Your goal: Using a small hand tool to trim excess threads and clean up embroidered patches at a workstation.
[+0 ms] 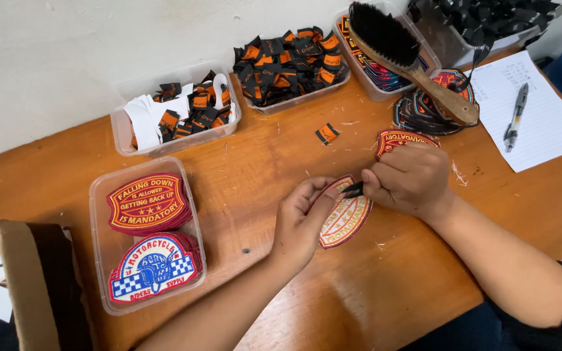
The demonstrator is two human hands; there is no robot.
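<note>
My left hand holds a red and cream embroidered patch by its left edge, just above the wooden table. My right hand pinches a small black tool against the patch's upper edge. Another red patch lies on the table just behind my right hand, partly hidden by it.
A clear tray at left holds two stacks of patches. Three clear tubs of small black and orange labels line the wall. A wooden brush rests on a tub and a patch pile. Paper with a pen lies at right, a cardboard box at lower left.
</note>
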